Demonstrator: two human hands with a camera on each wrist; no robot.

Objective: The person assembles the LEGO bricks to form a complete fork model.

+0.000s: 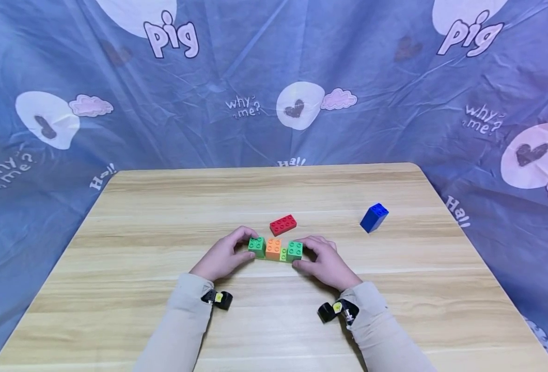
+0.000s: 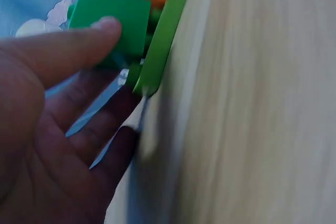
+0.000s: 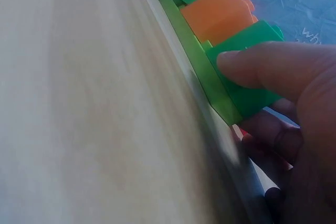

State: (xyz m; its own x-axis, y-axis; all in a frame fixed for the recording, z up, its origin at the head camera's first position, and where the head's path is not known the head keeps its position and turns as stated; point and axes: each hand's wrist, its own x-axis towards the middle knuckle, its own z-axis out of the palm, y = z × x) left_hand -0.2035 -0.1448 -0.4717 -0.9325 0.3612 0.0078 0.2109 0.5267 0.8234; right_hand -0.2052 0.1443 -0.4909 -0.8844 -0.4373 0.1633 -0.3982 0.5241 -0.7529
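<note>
A long lime-green toy brick plate (image 3: 203, 74) lies low on the table, bearing a green block (image 1: 256, 247) at its left, an orange block (image 1: 273, 248) in the middle and another green block (image 1: 294, 250) at its right. My left hand (image 1: 227, 253) grips the left green block, thumb on its near face and fingers behind, as the left wrist view shows. With thumb in front and fingers behind, my right hand (image 1: 324, 261) holds the right green block. Lime studs show between the orange block and the right green one.
Just beyond the row lies a flat red brick (image 1: 283, 225). Farther right, a tall blue block (image 1: 374, 217) stands on the wooden table (image 1: 162, 206). Behind the table's far edge hangs a blue printed cloth (image 1: 236, 62).
</note>
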